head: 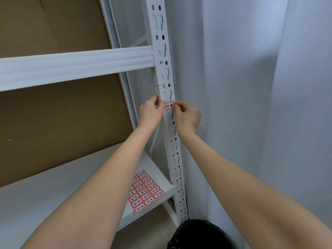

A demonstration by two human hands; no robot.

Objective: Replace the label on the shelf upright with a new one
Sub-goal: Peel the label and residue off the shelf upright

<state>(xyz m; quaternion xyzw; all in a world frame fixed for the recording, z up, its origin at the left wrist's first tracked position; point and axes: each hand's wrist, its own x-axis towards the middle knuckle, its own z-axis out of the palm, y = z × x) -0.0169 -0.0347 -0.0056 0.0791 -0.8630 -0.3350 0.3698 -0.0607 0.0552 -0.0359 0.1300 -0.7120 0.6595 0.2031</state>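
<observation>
Black bin (199,234) at the feet. Left hand (150,112) grips the shelf upright (162,51) just beside the label (169,105); right hand (188,115) pinches the label's right edge. Thin, limp sticker, likely tears: peel slowly from that edge.

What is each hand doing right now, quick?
Left hand: fingers curled round the shelf upright, beside the label.
Right hand: pinching the label's right edge.
</observation>
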